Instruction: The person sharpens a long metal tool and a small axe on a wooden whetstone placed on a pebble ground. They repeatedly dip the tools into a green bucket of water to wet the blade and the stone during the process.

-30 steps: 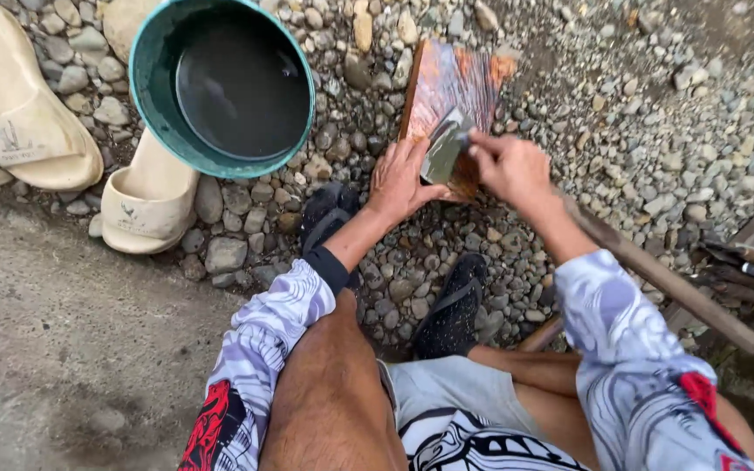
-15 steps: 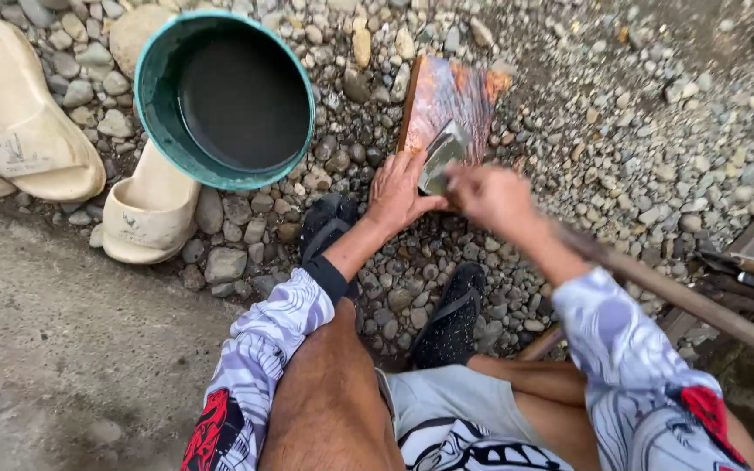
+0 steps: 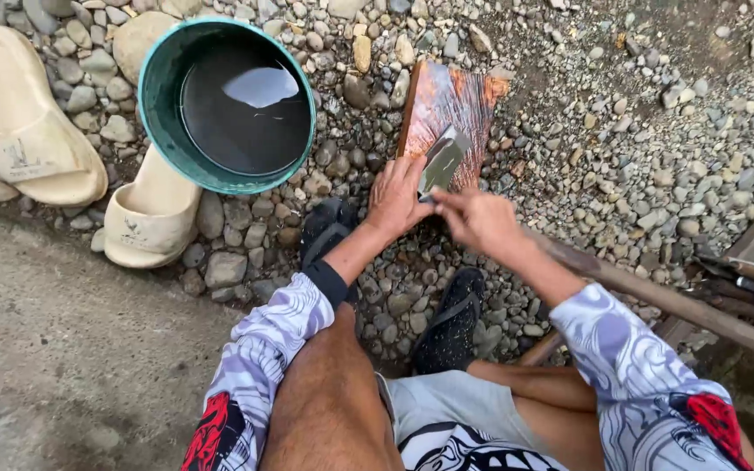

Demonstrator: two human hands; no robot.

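We see stony ground [image 3: 656, 113] full of small grey rocks, and a strip of flat bare dirt [image 3: 54, 366] at its lower left edge. A person squats here, and we look down at bare knees and two sleeves with swirly purple patterns.

The biggest thing on the stones is a round green basin [image 3: 159, 96] with dark water in it, near the top left. Two big cream sandals lie by it: one sandal [image 3: 23, 122] at the far left edge, and the other sandal [image 3: 150, 218] just under the basin, touching its rim.

A long wooden handle [image 3: 656, 296] lies slanting on the right side, running from the right hand toward the right edge.

In the top middle sits a wet brown sharpening block [image 3: 464, 100], tilted a little on the stones. A flat grey blade [image 3: 442, 157] lies on the near part of the block.

The left hand [image 3: 394, 196] is spread flat, with its fingers pressing down on the blade. The right hand [image 3: 482, 222] is curled shut, just right of the blade; it looks like it grips the blade end of the handle, but we cannot tell for sure.

Two black flip-flops [image 3: 447, 327] are on the feet, just below the hands.
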